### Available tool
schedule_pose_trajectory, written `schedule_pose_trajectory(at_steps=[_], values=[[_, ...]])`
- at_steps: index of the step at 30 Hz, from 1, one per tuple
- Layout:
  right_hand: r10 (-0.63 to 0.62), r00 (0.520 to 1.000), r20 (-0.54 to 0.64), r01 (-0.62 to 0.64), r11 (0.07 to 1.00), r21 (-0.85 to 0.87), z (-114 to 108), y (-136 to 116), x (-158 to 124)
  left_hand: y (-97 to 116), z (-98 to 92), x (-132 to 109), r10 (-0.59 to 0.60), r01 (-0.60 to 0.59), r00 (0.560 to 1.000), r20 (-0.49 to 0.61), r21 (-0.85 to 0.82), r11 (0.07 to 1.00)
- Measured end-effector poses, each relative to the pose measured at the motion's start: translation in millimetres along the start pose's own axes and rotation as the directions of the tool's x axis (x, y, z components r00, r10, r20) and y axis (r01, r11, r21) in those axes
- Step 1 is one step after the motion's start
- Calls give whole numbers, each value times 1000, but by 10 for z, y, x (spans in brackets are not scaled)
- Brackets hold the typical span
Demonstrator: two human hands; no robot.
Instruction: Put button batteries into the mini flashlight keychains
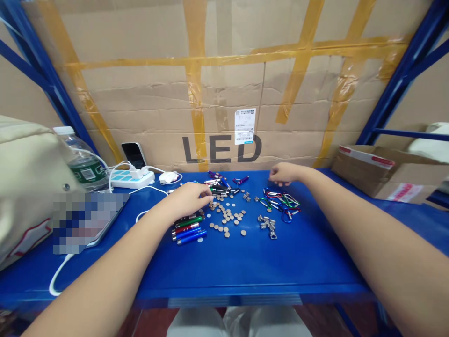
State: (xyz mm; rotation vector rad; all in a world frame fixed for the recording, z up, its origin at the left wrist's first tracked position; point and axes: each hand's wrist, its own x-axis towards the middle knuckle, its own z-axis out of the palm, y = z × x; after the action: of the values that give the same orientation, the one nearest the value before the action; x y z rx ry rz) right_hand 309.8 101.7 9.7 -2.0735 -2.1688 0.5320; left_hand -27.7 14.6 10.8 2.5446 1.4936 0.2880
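Observation:
My left hand (191,200) reaches over the small torches at the left of the pile, thumb and forefinger apart; its other fingers are hidden. Below it lies a row of metallic torches (189,231) in blue, red, green and black. Round button cells (227,216) are scattered just to its right. My right hand (282,174) is at the back right with its fingers curled together; whatever they may hold does not show. Nearest to it are coloured carabiners (282,201) in a loose heap. Small silvery metal parts (268,224) lie in front of these.
A blue table (245,267) carries everything. At left stand a beige bag (31,182), a water bottle (84,164), a power strip (131,179) with white cables and a tablet-like device (105,229). An opened cardboard box (379,171) is at right. Taped cardboard (140,103) closes the back.

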Motion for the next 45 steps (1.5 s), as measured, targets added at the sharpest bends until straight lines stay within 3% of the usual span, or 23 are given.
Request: schedule_pose_trajectory(at_steps=[3, 6, 9, 15, 19, 28, 32, 35, 39, 45], values=[[-232, 971, 57, 220, 962, 161, -17, -150, -35, -24, -12, 1, 9, -9, 1000, -4, 9, 1000], [-362, 923, 133, 342, 928, 149, -18, -321, -110, -37, -66, -19, -7, 7, 1000, -5, 32, 999], [-389, 907, 161, 383, 921, 69, 11, -413, -134, -47, -155, -65, -55, 53, 998, 22, 66, 996], [-481, 871, 96, 485, 874, -27, 99, -347, 10, -138, -309, -162, -89, 87, 969, 229, 17, 996], [-502, 861, 79, 504, 863, -20, 115, -357, 18, -152, -372, -205, -90, 90, 951, 297, 13, 996], [-456, 887, 65, 461, 874, -155, 147, -375, 56, -61, -278, -183, -30, 34, 936, 351, -6, 999], [-520, 849, 90, 527, 843, -105, 74, -576, -148, -77, -243, -156, -36, 28, 925, 377, 26, 999], [-573, 781, 247, 604, 795, -66, 56, -808, -370, -30, -253, -161, -35, 24, 937, 347, 34, 999], [-533, 719, 446, 623, 779, -73, 120, -991, -513, 48, -289, -175, -29, 25, 971, 238, 20, 999], [-537, 715, 448, 630, 773, -80, 180, -1016, -519, 98, -275, -168, -15, 14, 1000, -8, -41, 999]])
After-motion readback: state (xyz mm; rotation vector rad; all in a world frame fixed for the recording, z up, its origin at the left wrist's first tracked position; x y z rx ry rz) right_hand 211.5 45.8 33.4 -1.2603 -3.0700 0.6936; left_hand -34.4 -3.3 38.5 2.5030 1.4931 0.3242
